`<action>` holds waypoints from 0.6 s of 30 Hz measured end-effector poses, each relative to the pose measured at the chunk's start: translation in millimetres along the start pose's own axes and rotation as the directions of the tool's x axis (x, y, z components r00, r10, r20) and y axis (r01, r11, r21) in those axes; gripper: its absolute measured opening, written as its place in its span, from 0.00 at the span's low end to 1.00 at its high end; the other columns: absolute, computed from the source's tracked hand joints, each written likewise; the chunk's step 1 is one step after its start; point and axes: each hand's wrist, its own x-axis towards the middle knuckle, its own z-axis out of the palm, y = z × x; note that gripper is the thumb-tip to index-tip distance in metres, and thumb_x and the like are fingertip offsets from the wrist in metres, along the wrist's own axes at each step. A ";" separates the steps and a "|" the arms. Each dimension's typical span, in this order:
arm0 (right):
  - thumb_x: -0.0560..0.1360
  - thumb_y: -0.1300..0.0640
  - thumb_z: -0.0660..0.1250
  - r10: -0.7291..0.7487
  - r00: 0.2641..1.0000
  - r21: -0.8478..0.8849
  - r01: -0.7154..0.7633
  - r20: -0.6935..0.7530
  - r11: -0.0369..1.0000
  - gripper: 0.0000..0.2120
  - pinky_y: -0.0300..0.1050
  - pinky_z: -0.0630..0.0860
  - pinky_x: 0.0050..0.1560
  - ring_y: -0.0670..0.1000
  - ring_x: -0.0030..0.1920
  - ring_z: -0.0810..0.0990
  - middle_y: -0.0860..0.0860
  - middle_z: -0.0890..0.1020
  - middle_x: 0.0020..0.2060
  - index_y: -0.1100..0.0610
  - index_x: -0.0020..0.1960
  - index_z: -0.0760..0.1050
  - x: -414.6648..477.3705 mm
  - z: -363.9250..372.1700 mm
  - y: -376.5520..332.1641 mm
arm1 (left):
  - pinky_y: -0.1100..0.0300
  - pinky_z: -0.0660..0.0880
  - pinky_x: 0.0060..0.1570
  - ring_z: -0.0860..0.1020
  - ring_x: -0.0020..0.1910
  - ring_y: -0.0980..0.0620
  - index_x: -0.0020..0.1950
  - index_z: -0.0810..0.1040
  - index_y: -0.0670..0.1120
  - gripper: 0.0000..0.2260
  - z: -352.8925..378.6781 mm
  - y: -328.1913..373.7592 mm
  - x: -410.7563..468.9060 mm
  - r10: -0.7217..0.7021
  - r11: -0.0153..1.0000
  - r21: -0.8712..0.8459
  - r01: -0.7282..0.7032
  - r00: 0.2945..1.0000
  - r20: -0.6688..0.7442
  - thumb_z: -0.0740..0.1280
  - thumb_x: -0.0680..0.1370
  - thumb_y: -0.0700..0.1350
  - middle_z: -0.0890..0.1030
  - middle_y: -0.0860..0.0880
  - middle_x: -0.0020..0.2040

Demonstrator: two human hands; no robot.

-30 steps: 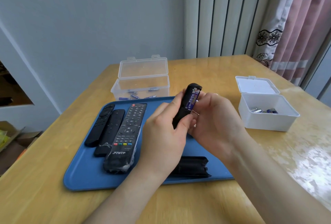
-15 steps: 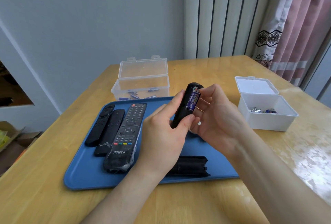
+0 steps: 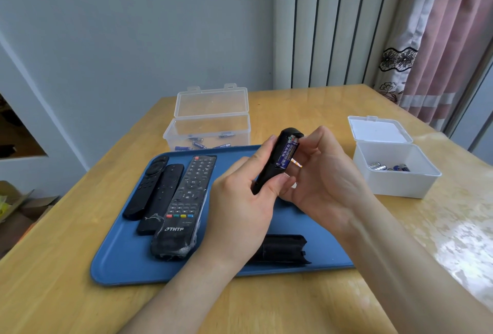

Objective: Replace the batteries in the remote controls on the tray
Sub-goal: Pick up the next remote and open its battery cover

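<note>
My left hand [image 3: 240,208] grips a black remote [image 3: 269,170] upright above the blue tray [image 3: 128,267], with its open back towards me. A purple battery [image 3: 286,153] sits in the compartment. My right hand [image 3: 328,181] curls its fingers round the far side and top end of this remote, palm towards me. The remote's black battery cover [image 3: 282,249] lies on the tray's near edge. Three more black remotes lie side by side on the tray's left: a slim one [image 3: 145,189], another slim one [image 3: 162,197], and a wide one with many buttons [image 3: 186,205].
A clear lidded box [image 3: 210,125] holding several batteries stands open behind the tray. At the right, a white box [image 3: 394,173] with several batteries also stands open. The wooden table [image 3: 306,307] runs to a wall at the back and curtains at the right.
My right hand has drawn its thumb back from the battery and turned its palm more towards me. The remote stays upright in my left hand.
</note>
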 end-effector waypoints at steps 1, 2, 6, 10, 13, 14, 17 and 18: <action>0.73 0.58 0.58 -0.001 1.000 -0.006 0.001 0.003 1.000 0.07 0.41 0.67 0.33 0.50 0.39 0.73 0.50 0.76 0.37 0.57 0.44 0.75 -0.1 -0.2 0.2 | 0.78 0.63 0.32 0.69 0.26 0.68 0.69 0.73 0.58 0.25 0.0 0.2 -0.3 -0.008 1.000 -0.011 0.008 1.000 0.005 0.73 0.74 0.42 0.72 0.61 0.28; 0.73 0.58 0.58 -0.004 1.000 -0.013 0.004 0.006 1.000 0.07 0.41 0.67 0.33 0.50 0.38 0.73 0.51 0.76 0.37 0.57 0.44 0.74 -0.8 -0.4 -0.1 | 0.78 0.62 0.31 0.68 0.25 0.68 0.69 0.73 0.57 0.25 0.1 1.6 -0.8 -0.012 1.000 -0.014 0.012 1.000 0.013 0.73 0.74 0.42 0.71 0.62 0.26; 0.75 0.60 0.58 -0.070 0.996 -0.125 0.076 0.056 0.989 0.09 0.43 0.68 0.38 0.47 0.37 0.77 0.50 0.79 0.37 0.56 0.43 0.77 -4.3 0.2 -1.0 | 0.76 0.61 0.29 0.66 0.22 0.63 0.69 0.72 0.60 0.25 -0.7 4.2 0.5 -0.040 0.997 -0.069 0.041 0.999 0.024 0.72 0.76 0.41 0.70 0.62 0.23; 0.81 0.55 0.61 -0.177 0.965 -0.419 0.244 0.192 0.874 0.11 0.42 0.73 0.45 0.45 0.46 0.80 0.47 0.84 0.46 0.49 0.56 0.81 -5.4 -1.2 0.6 | 0.59 0.77 0.47 0.81 0.38 0.57 0.70 0.73 0.58 0.22 -5.4 4.5 8.2 -0.127 0.939 -0.311 0.146 0.989 0.078 0.67 0.79 0.40 0.84 0.56 0.46; 0.81 0.51 0.61 -0.138 0.959 -0.408 0.232 0.246 0.883 0.13 0.59 0.77 0.56 0.55 0.52 0.82 0.53 0.83 0.55 0.46 0.63 0.78 -5.5 -1.1 5.6 | 0.55 0.76 0.60 0.81 0.57 0.57 0.67 0.75 0.56 0.15 -13.5 11.9 10.7 -0.091 0.943 -0.306 0.133 0.985 0.147 0.62 0.82 0.43 0.83 0.55 0.57; 0.81 0.50 0.60 -0.129 0.955 -0.377 0.226 0.267 0.898 0.14 0.62 0.78 0.55 0.57 0.51 0.83 0.55 0.83 0.55 0.46 0.64 0.77 -6.9 -0.5 5.9 | 0.55 0.78 0.57 0.81 0.55 0.56 0.64 0.75 0.59 0.13 -15.9 11.5 12.3 -0.054 0.969 -0.231 0.084 0.990 0.131 0.61 0.82 0.46 0.84 0.56 0.55; 0.81 0.50 0.59 -0.142 0.942 -0.436 0.270 0.305 0.859 0.14 0.62 0.82 0.47 0.59 0.46 0.85 0.53 0.85 0.50 0.48 0.64 0.76 -11.6 0.9 2.4 | 0.54 0.80 0.46 0.79 0.50 0.54 0.64 0.74 0.62 0.17 -23.3 2.6 18.5 0.023 1.000 0.018 -0.022 1.000 -0.020 0.65 0.79 0.44 0.80 0.56 0.52; 0.82 0.50 0.59 -0.141 0.941 -0.475 0.281 0.309 0.834 0.14 0.58 0.82 0.43 0.59 0.43 0.85 0.51 0.85 0.46 0.48 0.64 0.76 -12.4 1.1 1.2 | 0.56 0.80 0.46 0.79 0.51 0.54 0.66 0.73 0.60 0.19 -25.5 1.4 19.3 0.025 0.999 0.033 -0.023 0.998 -0.061 0.67 0.78 0.42 0.79 0.57 0.53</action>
